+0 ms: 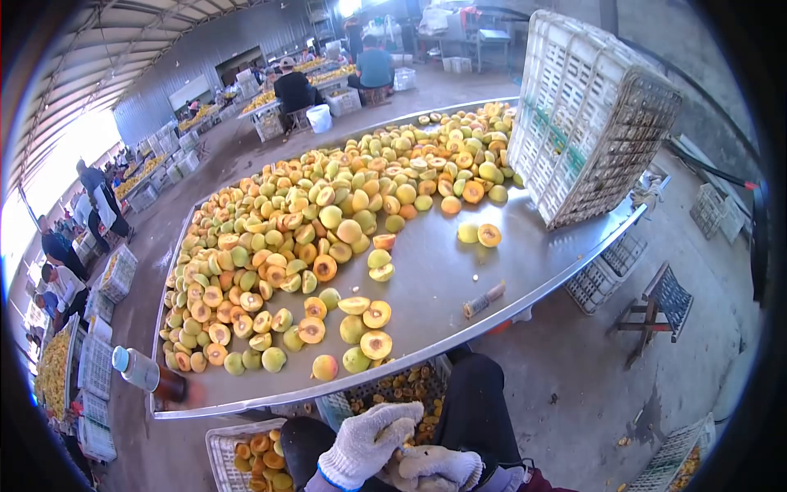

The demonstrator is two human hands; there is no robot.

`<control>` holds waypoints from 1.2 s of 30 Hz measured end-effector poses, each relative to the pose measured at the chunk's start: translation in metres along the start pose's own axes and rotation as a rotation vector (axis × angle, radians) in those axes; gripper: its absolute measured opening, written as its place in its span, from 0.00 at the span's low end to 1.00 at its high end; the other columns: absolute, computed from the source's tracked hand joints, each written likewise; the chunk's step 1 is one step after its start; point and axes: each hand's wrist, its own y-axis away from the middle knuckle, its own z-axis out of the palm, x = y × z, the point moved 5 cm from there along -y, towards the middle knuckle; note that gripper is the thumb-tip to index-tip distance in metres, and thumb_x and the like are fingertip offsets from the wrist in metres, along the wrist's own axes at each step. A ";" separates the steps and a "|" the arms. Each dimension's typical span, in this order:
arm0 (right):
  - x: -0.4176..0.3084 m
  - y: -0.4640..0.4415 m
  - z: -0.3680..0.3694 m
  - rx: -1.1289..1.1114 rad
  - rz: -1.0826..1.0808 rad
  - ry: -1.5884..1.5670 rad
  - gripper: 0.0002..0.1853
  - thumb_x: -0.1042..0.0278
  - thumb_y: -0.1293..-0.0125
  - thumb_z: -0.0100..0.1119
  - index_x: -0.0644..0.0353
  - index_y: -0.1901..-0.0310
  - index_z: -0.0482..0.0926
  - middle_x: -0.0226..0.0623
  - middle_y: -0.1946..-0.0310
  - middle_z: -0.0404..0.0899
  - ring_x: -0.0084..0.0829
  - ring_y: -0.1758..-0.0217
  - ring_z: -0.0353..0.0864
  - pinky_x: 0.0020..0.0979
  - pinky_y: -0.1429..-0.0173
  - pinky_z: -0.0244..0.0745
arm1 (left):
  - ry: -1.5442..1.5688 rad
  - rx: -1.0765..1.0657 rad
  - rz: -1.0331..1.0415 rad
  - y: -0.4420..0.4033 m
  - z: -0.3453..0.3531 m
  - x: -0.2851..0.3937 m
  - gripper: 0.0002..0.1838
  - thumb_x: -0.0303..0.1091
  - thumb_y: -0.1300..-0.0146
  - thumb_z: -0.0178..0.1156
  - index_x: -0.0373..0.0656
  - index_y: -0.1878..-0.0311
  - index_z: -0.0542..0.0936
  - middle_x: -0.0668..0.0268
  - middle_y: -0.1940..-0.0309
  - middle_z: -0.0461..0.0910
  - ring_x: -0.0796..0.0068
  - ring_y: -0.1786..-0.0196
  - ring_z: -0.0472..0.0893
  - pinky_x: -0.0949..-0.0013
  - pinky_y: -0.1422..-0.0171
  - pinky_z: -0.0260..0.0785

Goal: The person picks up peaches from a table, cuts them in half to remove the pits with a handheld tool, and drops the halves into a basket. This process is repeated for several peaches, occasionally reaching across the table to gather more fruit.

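Observation:
My left hand [367,444], in a white knitted glove with a blue-edged cuff, is closed with its fingers curled toward the other hand. My right hand [436,466], also gloved, is closed against it from the right. Whatever lies between the fingers is too hidden to name. Both hands are above my lap, in front of a crate [332,410] holding dark-looking fruit pieces between my knees. Beyond them, a heap of halved and whole yellow peaches [303,213] covers much of the metal table [426,303]. Several halves [376,344] lie near its front edge.
A white plastic crate [574,123] stands on its side at the table's right. A bottle of brown liquid [147,373] lies tilted at the left corner, and a short cylindrical object [484,300] near the front edge. A folding stool [656,307] stands right; other people work behind.

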 end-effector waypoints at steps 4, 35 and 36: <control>0.004 0.015 0.019 -0.136 0.139 -0.409 0.16 0.61 0.34 0.56 0.58 0.77 0.71 0.29 0.89 0.67 0.23 0.92 0.63 0.26 0.86 0.59 | -0.054 -0.046 0.178 0.003 -0.001 0.025 0.12 0.27 0.36 0.61 0.38 0.49 0.82 0.59 0.55 0.84 0.70 0.57 0.85 0.69 0.50 0.76; 0.008 -0.014 0.012 -0.032 0.123 0.054 0.11 0.56 0.31 0.57 0.53 0.67 0.76 0.22 0.85 0.67 0.16 0.87 0.63 0.20 0.85 0.53 | -0.501 0.623 -0.151 0.001 -0.145 -0.170 0.25 0.50 0.44 0.62 0.47 0.46 0.80 0.54 0.44 0.78 0.53 0.33 0.69 0.56 0.29 0.60; 0.009 -0.015 0.010 -0.019 0.142 0.043 0.11 0.55 0.31 0.57 0.52 0.67 0.76 0.22 0.85 0.67 0.16 0.87 0.63 0.20 0.85 0.53 | -0.202 0.513 -0.122 -0.023 -0.140 -0.197 0.26 0.50 0.45 0.62 0.47 0.46 0.80 0.55 0.43 0.77 0.54 0.34 0.70 0.57 0.30 0.62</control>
